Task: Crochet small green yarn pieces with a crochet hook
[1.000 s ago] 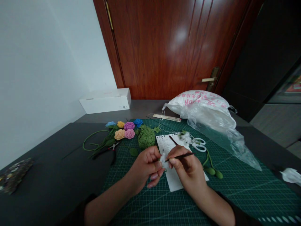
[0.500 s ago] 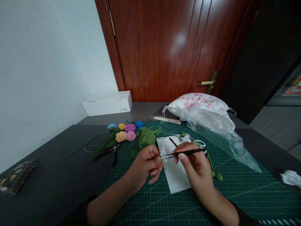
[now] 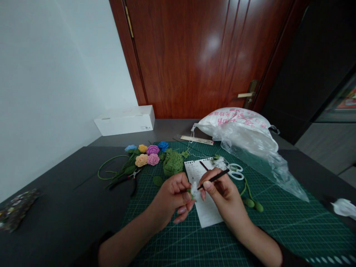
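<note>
White fluff (image 3: 194, 190) sits low in my head-camera view, just right of centre, held up above the surface; I take it as the middle of my clock, with twelve away from me. Going left to right, a patterned packet (image 3: 18, 210) lies far out near nine o'clock. Black-handled pliers (image 3: 135, 173) lie just past nine, and a white box (image 3: 125, 124) stands between ten and eleven. Crocheted flowers (image 3: 152, 150) bunch up at ten, with a green yarn ball (image 3: 172, 163) nearer eleven.

At nine, right against the fluff, I have the left hand (image 3: 174, 198) with thumb and forefinger closed on it and a bit of green showing at their tips. Written notepaper (image 3: 210, 213) lies flat under both hands. At three, I have the right hand (image 3: 222, 191) with its fingers gripping dark tweezers (image 3: 218, 175), tilted so that their tip meets the fluff's right edge; whether the tip pinches any, I cannot tell.

Beyond, white-handled scissors (image 3: 236, 171) lie between two and three, a plastic bag (image 3: 241, 128) slumps between one and two, and green buds (image 3: 253, 204) rest just past three on the cutting mat (image 3: 289, 226).
</note>
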Motion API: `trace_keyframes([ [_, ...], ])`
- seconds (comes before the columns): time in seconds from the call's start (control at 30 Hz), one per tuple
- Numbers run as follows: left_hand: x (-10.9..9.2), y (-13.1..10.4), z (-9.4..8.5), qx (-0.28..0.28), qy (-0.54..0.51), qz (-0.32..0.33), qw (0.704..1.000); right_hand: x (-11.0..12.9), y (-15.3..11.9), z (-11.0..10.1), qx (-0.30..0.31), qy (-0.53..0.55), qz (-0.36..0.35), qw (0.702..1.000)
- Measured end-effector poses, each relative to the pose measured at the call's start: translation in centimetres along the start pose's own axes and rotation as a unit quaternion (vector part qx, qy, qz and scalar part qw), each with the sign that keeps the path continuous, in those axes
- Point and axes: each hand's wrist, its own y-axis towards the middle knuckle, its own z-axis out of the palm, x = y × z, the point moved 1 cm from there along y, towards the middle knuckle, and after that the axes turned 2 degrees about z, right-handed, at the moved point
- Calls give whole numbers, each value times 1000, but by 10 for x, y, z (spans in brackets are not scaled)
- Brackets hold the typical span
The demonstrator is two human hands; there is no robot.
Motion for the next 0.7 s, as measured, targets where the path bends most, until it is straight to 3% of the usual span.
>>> trace_keyframes([
  [0.17,3,1,-5,-16,11,-14,1000,1,-3,1,16,-87,-107,990],
  [0.3,0,5,-8,-24,16,-11,1000,7,0,-9,-21,-82,-80,993],
  [0.43,-3,7,-9,-48,29,-4,998,16,2,-17,-79,-75,-108,988],
  [0.7,-1,5,-5,-80,87,2,993,11,-1,-10,-33,-120,-148,981],
])
